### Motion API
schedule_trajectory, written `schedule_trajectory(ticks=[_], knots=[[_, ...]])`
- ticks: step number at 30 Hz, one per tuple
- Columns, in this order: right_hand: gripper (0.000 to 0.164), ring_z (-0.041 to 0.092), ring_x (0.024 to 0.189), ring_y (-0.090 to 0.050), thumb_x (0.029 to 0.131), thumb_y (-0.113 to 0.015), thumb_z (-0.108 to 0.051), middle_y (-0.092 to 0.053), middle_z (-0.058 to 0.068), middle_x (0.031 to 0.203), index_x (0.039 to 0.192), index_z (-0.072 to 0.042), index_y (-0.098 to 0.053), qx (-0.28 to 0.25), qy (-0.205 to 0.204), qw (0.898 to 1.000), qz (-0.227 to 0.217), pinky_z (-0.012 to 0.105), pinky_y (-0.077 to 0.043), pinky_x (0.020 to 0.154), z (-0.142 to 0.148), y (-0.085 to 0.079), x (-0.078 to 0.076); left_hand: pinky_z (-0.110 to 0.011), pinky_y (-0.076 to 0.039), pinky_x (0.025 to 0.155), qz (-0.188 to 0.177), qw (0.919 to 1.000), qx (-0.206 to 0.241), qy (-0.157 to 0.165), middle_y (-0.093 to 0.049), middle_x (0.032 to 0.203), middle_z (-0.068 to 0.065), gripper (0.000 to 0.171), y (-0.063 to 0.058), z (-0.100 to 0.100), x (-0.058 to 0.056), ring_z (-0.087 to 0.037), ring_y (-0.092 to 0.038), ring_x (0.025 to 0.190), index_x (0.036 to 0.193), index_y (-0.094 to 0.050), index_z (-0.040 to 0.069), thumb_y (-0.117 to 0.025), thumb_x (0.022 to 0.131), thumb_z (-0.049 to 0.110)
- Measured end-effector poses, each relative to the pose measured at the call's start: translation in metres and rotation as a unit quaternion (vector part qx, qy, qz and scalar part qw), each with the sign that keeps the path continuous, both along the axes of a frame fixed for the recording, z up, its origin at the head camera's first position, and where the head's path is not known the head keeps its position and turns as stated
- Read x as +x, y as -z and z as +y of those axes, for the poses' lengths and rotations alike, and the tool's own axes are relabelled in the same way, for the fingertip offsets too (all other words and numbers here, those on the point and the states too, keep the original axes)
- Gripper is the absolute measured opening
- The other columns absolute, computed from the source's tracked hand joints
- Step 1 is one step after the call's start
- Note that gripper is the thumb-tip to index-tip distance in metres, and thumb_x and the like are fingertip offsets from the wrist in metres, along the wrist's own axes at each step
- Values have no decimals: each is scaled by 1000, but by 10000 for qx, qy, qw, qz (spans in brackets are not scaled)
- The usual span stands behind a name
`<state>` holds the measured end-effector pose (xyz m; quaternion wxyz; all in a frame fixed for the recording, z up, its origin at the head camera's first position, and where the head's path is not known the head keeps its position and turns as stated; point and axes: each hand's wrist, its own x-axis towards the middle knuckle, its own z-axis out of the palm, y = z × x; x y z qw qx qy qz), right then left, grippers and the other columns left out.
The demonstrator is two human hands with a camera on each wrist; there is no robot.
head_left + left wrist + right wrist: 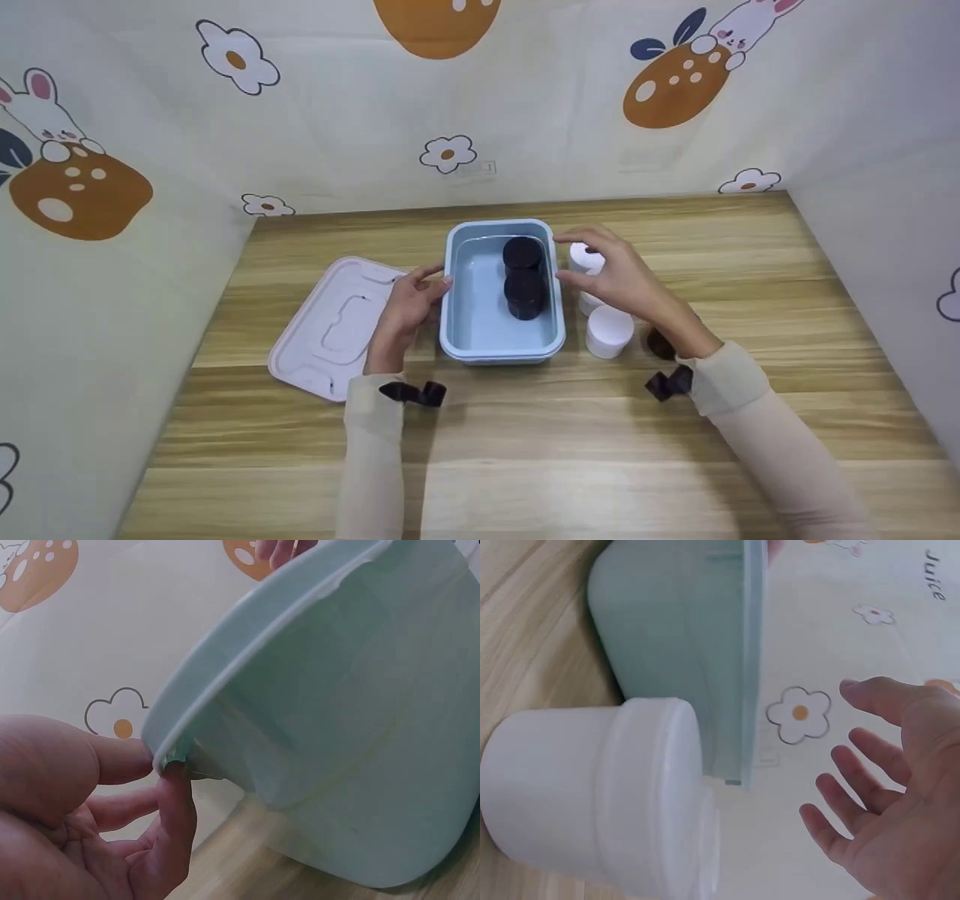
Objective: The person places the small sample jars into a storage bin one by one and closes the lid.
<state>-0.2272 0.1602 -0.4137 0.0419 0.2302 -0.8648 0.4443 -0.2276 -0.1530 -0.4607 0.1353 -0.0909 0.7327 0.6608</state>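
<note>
A light blue rectangular bin (480, 341) stands on the table with two black-lidded jars (524, 292) inside, along its right wall. My left hand (409, 304) is at its left side; in the left wrist view the thumb and fingers pinch the bin's rim (217, 664). My right hand (619, 274) is by the right rim, and in the right wrist view its fingers are spread and relaxed, holding nothing. Under and beside that hand stand several white lidded jars (609, 331), one of them large in the right wrist view (577, 787).
A pale lid (330, 330) lies on the table to the left, partly behind my left hand. A dark round object (660, 343) sits under my right wrist, mostly hidden. Printed cloth walls (337, 150) enclose the wooden table (525, 450) at the back and both sides.
</note>
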Motion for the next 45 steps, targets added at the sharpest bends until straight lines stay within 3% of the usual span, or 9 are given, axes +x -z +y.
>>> schedule_trajectory(ticks=[5,12,19,27,35,40,45], knots=[[41,23,117,-59,83,-82,-10,-68,9,123,122,-9,-71,-461,101,9987,168,46,-50,99,20,-2,7,-29,-60,68,60,10000,44,-10,-65,125,-28,47,0,-1,0,-18,-72,85,145,-51,6,-61,100,16],[39,-1,116,-54,84,-81,-9,-67,7,124,121,-10,-71,-620,238,9976,203,21,-48,97,50,3,22,-29,-60,69,39,10000,57,0,-66,123,-27,46,0,-1,0,-19,-72,86,145,-51,6,-61,101,17],[45,0,117,-54,78,-84,-2,-68,7,122,121,-9,-71,-682,359,9964,347,19,-43,97,77,13,38,-28,-59,67,20,10000,56,4,-67,120,-26,47,0,-1,0,-18,-72,84,144,-51,7,-62,100,17],[49,-1,121,-52,80,-82,-4,-64,6,128,127,-10,-68,-548,551,9968,169,17,-41,100,105,21,51,-28,-59,66,16,10000,68,30,-66,119,-24,48,1,-2,1,-18,-72,84,145,-50,6,-62,100,17],[65,0,128,-45,84,-81,-11,-52,3,143,143,-19,-54,-255,444,9966,-653,18,-38,105,129,35,61,-31,-61,69,-30,9999,100,19,-65,122,-25,49,2,-1,-1,-21,-73,89,146,-48,7,-61,100,16],[74,3,131,-44,82,-83,-11,-48,14,147,147,-11,-48,-152,279,9954,-905,15,-39,103,138,44,66,-29,-61,67,-69,9999,131,-7,-66,123,-25,48,2,-2,-1,-21,-73,89,146,-50,9,-61,100,17],[83,21,133,-44,78,-86,-16,-48,19,148,149,-7,-43,100,171,9931,-1155,13,-39,99,145,52,68,-29,-60,67,-85,9999,133,-3,-66,122,-25,48,3,-1,-1,-20,-73,86,146,-50,9,-62,100,18]])
